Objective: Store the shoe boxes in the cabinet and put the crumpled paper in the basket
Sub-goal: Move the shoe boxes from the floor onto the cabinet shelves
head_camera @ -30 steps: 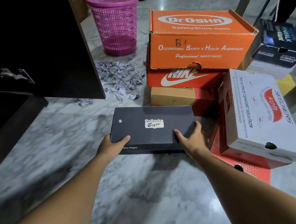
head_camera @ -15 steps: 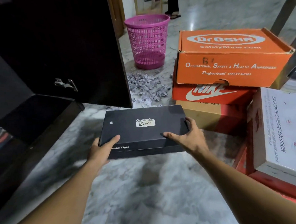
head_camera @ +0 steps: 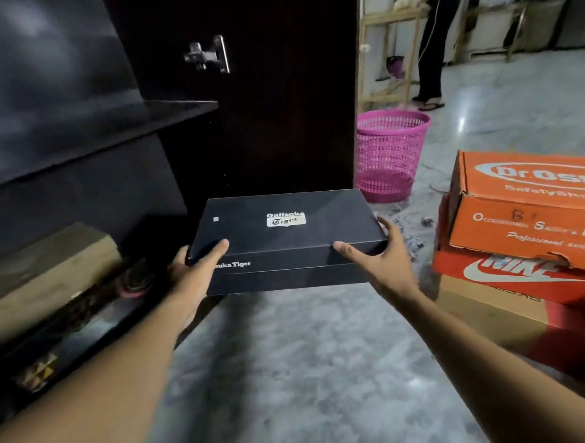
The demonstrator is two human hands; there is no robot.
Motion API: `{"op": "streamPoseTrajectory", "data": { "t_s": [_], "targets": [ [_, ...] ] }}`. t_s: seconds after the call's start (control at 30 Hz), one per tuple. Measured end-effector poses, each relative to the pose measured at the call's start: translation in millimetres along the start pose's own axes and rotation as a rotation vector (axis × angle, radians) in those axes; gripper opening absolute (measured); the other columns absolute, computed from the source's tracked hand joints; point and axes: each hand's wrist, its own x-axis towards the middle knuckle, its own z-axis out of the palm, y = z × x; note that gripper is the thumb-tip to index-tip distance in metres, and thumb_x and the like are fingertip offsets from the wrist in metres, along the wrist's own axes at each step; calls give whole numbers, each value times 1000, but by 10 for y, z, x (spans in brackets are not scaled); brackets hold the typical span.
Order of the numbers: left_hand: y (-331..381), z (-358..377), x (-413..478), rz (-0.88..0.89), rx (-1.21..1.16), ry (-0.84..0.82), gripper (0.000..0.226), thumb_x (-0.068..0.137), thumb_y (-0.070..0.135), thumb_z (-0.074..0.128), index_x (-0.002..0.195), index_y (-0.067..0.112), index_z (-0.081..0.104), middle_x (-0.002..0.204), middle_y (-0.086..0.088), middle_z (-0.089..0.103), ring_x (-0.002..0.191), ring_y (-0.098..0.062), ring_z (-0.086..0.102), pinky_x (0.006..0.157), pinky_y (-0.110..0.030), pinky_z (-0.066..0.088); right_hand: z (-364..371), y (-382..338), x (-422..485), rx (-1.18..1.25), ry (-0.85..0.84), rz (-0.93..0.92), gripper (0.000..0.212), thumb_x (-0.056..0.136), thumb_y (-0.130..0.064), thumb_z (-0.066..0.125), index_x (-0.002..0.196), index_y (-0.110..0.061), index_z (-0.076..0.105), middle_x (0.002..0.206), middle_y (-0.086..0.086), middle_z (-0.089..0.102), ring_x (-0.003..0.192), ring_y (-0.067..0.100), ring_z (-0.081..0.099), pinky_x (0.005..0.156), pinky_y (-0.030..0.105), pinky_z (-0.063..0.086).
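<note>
Standing before the open dark cabinet [head_camera: 77, 148], clamping the fingers of the left hand [head_camera: 194, 274] and right hand [head_camera: 384, 260] round the ends of the black Onitsuka Tiger shoe box [head_camera: 285, 232], keeping it above the marble floor [head_camera: 308, 356], left of the crumpled paper [head_camera: 412, 243] and pink basket [head_camera: 389, 158].

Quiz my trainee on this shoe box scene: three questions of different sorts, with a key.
1. True or false: the left hand and the right hand both hold the black box.
2. The orange box sits on: A) a red box; B) a chair; C) a stool.
3. What colour is the basket?

Key: 1 true; 2 A; 3 pink.
</note>
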Motion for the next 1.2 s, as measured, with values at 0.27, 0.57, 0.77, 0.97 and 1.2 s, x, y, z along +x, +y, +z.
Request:
{"op": "streamPoseTrajectory", "data": {
  "t_s": [0.27,0.57,0.77,0.97,1.2],
  "targets": [
    [375,-875,312,13,-33,431,70,71,63,72,126,23,59,125,-6,64,116,-32,59,99,-42,47,1078,-860,479,-68,-220,-86,91,67,-48,85,141,-26,38,122,-12,53,110,9,55,77,10,46],
    [284,-1519,590,-24,-11,911,56,78,54,67,123,20,60,117,-9,67,111,-36,60,91,-38,47,2475,-1045,847,68,-435,-107,106,47,-61,89,136,-28,42,122,-6,60,110,13,61,95,32,53],
    [123,-1929,586,25,-36,1089,42,81,42,70,113,15,65,107,-8,71,102,-30,65,87,-30,48,3159,-947,799,131,-592,-142,98,58,-47,91,138,-23,40,120,-7,59,108,9,59,100,31,50],
    [-53,-2307,645,-32,45,1126,54,86,42,67,125,8,53,127,-16,61,118,-37,56,99,-36,43,3825,-866,678,200,-736,-133,107,55,-48,91,142,-26,34,123,-5,60,114,14,59,105,38,48],
    [-239,-2410,804,-26,298,1083,76,96,41,53,151,1,21,150,-29,31,136,-44,35,110,-42,30,4313,-821,597,299,-738,-78,97,58,-43,91,138,-23,39,122,-4,62,115,15,60,104,40,48]
  ]
}}
